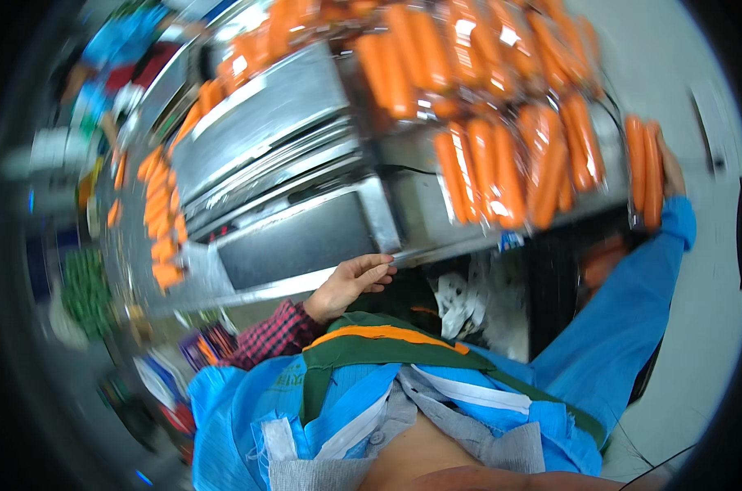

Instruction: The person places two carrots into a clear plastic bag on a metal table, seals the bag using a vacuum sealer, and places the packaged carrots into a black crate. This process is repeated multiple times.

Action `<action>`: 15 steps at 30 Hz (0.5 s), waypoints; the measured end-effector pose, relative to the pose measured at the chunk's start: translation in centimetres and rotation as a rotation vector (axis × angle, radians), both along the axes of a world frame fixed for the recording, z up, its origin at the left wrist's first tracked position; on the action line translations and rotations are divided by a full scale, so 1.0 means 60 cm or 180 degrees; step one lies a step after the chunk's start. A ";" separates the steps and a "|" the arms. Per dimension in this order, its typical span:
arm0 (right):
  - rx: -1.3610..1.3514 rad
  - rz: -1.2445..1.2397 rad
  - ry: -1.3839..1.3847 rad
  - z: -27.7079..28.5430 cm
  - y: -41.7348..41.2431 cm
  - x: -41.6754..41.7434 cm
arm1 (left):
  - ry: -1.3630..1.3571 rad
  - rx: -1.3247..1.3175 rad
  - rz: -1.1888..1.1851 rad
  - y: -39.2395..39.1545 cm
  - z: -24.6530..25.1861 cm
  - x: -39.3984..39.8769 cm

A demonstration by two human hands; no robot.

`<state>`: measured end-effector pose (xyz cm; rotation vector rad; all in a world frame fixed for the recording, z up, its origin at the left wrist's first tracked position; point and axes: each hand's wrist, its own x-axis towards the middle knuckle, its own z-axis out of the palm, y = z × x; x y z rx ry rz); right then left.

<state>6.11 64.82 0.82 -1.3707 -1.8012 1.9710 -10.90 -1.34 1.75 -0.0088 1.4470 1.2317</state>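
Out at the far right, my right hand [671, 169] is closed around the outer side of a film-wrapped pack of carrots [644, 172], its fingers mostly hidden. The pack is held upright beside a steel worktable [414, 205]. My left hand [359, 279] is at the table's front edge, thumb and fingertips close together, with nothing visible in them. Just beyond it lies the dark flat plate [297, 242] of a steel film-wrapping machine [273, 129], with a lit red display. Rows of wrapped carrot packs [494, 178] rest to the right of the machine.
Loose carrots [162, 215] lie along the machine's left side, and more are piled behind it. A dark cable [408, 169] crosses the table. Under the table hangs white plastic [460, 301]. A person in blue [122, 43] is at the upper left. A pale wall [653, 55] bounds the right.
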 end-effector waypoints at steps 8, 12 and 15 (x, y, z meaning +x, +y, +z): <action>0.1660 0.0492 -0.0963 -0.348 0.247 -0.070 | 0.0647 -0.0793 0.1660 -0.166 -0.011 -0.021; 0.2684 0.0496 -0.1355 -0.341 0.250 -0.024 | 0.0924 -0.0968 0.3119 -0.280 -0.067 -0.050; 0.3390 -0.0585 -0.0806 -0.274 0.181 -0.038 | 0.1302 -0.0867 0.4174 -0.413 -0.118 -0.091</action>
